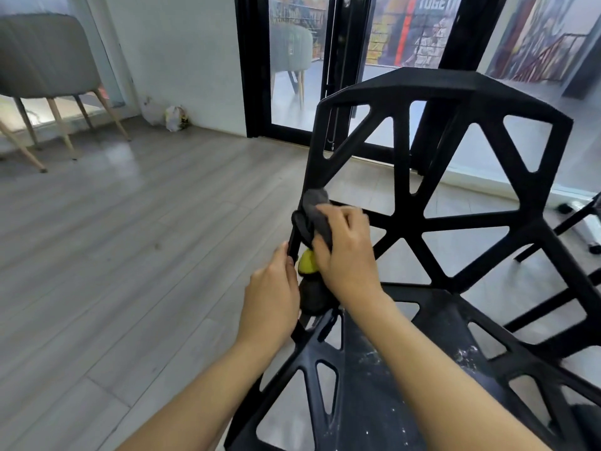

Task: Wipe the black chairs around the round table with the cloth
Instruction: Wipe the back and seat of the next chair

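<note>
Two hands work at the left edge of one black chair (455, 203), a geometric frame of triangular cut-outs that fills the view from about one o'clock round to six. The right hand (344, 249) has its fingers curled round a dark grey cloth (317, 213), pressing it against the backrest's left upright near the centre. Just below, at about seven o'clock from it, the left hand (271, 294) grips the frame's edge to steady it. A yellow-green and black object (309, 265) shows between the hands — what it is I cannot tell.

White specks on the seat (374, 362) at five o'clock look unwiped, so the job seems part done. The round table is out of view. Risks from here: the cloth snagging in a cut-out, or a hard push tipping the chair if the left hand slackens — and the narrow struts are easy to miss.
</note>
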Tool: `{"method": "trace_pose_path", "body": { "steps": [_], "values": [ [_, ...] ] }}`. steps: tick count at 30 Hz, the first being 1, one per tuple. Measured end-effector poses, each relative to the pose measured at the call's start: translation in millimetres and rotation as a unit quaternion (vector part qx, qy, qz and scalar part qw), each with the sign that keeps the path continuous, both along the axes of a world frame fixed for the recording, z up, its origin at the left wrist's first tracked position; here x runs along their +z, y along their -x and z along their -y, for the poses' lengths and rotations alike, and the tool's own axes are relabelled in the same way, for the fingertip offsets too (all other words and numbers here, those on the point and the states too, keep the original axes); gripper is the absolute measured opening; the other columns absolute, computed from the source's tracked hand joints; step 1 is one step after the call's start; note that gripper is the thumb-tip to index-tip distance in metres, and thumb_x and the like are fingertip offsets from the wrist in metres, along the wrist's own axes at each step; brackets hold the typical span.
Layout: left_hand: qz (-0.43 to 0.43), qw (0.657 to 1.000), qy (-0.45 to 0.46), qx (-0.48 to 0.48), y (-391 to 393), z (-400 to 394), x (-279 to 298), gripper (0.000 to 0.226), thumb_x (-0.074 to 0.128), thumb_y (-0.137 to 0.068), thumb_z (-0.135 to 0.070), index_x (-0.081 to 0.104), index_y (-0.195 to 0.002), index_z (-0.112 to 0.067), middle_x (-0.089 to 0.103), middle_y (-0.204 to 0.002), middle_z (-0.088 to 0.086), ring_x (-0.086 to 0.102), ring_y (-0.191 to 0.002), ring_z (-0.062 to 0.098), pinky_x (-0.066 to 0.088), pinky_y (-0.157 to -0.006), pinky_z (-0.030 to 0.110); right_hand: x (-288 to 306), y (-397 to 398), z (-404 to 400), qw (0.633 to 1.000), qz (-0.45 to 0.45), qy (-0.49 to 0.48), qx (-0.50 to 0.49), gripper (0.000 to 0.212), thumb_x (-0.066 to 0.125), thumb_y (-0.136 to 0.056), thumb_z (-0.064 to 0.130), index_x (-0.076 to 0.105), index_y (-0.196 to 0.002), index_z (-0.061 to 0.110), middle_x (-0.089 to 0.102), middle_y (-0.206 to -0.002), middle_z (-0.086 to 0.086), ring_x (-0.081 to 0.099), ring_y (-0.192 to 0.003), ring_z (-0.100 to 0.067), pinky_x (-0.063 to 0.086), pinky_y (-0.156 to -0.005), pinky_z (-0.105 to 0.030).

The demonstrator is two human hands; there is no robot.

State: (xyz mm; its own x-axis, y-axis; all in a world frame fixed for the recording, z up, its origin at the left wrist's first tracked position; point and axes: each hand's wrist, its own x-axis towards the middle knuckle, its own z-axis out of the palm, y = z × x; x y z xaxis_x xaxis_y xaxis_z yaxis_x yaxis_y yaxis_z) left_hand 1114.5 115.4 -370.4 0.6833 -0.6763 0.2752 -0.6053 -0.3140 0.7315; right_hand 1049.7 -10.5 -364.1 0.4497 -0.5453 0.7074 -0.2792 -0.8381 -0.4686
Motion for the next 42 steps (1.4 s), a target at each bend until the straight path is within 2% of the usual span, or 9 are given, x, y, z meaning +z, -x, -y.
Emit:
{"method": "trace_pose_path", "body": {
  "steps": [4,10,13,18,30,32,35,39,42],
  "values": [
    [0.002,1.000,0.008,0.001,1,0,-3,0.032,0.027,-0.105,-0.031,0.049,-0.128,-0.031,0.068,-0.092,-0.001,0.066,-0.076,0.026,0.056,-0.067,0.047,53,-21,35,0.994,0.082,0.052,-0.049,0.043,0.062,-0.090,0.006,0.058,-0.133,0.008,0.054,-0.122,-0.013,0.047,-0.110,-0.022,0.038,-0.098,-0.019],
    [0.025,0.999,0.021,0.003,-2,3,-3,0.024,0.033,-0.106,-0.021,0.053,-0.118,-0.026,0.064,-0.077,-0.001,0.063,-0.069,0.026,0.052,-0.066,0.048,-2,-32,11,1.000,0.003,0.020,0.024,0.045,0.060,-0.091,0.008,0.057,-0.135,0.016,0.052,-0.128,-0.007,0.049,-0.113,-0.026,0.048,-0.095,-0.037],
    [0.035,0.999,0.027,-0.002,-2,2,-5,0.020,0.034,-0.106,-0.019,0.053,-0.108,-0.026,0.057,-0.067,-0.003,0.058,-0.063,0.024,0.047,-0.058,0.045,-18,-18,4,0.998,0.012,-0.048,0.044,0.045,0.057,-0.093,0.010,0.055,-0.137,0.020,0.053,-0.125,0.000,0.052,-0.113,-0.022,0.048,-0.094,-0.035],
    [0.052,0.998,0.023,-0.003,-3,4,-4,0.023,0.035,-0.106,-0.018,0.054,-0.117,-0.023,0.059,-0.071,-0.001,0.061,-0.068,0.027,0.047,-0.061,0.045,9,-30,18,0.998,-0.048,0.031,0.033,0.040,0.063,-0.092,0.013,0.061,-0.131,0.019,0.055,-0.121,-0.005,0.047,-0.106,-0.024,0.047,-0.087,-0.031],
    [0.042,0.999,0.025,-0.003,-4,2,-3,0.022,0.035,-0.107,-0.018,0.055,-0.114,-0.018,0.055,-0.068,-0.003,0.054,-0.063,0.019,0.033,-0.053,0.031,-17,-31,-4,0.996,0.044,-0.077,-0.021,0.036,0.062,-0.093,0.014,0.062,-0.129,0.018,0.060,-0.118,-0.002,0.050,-0.107,-0.020,0.040,-0.087,-0.021],
    [0.048,0.999,0.021,-0.009,-5,2,-2,0.025,0.034,-0.107,-0.018,0.055,-0.122,-0.017,0.052,-0.067,-0.005,0.051,-0.063,0.014,0.030,-0.053,0.027,-34,-19,-3,0.994,0.031,-0.099,-0.034,0.034,0.063,-0.091,0.013,0.063,-0.126,0.017,0.060,-0.117,-0.003,0.050,-0.108,-0.021,0.040,-0.089,-0.021],
    [0.054,0.998,0.021,-0.012,-4,2,-3,0.027,0.035,-0.107,-0.017,0.055,-0.125,-0.014,0.055,-0.071,-0.003,0.052,-0.066,0.015,0.032,-0.058,0.029,-73,13,1,0.989,-0.040,-0.119,-0.076,0.033,0.063,-0.090,0.010,0.061,-0.123,0.013,0.059,-0.111,-0.006,0.052,-0.105,-0.028,0.049,-0.082,-0.036],
    [0.067,0.997,0.035,-0.016,-4,4,-4,0.025,0.036,-0.107,-0.016,0.056,-0.122,-0.013,0.055,-0.069,-0.003,0.052,-0.065,0.014,0.035,-0.060,0.029,-80,32,8,0.973,-0.130,-0.160,-0.101,0.031,0.061,-0.092,0.016,0.059,-0.123,0.017,0.055,-0.107,-0.005,0.052,-0.102,-0.027,0.046,-0.076,-0.034],
    [0.065,0.997,0.039,-0.013,-6,4,-3,0.027,0.035,-0.107,-0.017,0.056,-0.122,-0.014,0.055,-0.068,-0.001,0.052,-0.065,0.019,0.035,-0.061,0.033,-55,30,9,0.976,-0.093,-0.174,-0.089,0.027,0.059,-0.092,0.023,0.058,-0.119,0.025,0.052,-0.100,0.000,0.054,-0.094,-0.024,0.047,-0.074,-0.033]
  ]
}}
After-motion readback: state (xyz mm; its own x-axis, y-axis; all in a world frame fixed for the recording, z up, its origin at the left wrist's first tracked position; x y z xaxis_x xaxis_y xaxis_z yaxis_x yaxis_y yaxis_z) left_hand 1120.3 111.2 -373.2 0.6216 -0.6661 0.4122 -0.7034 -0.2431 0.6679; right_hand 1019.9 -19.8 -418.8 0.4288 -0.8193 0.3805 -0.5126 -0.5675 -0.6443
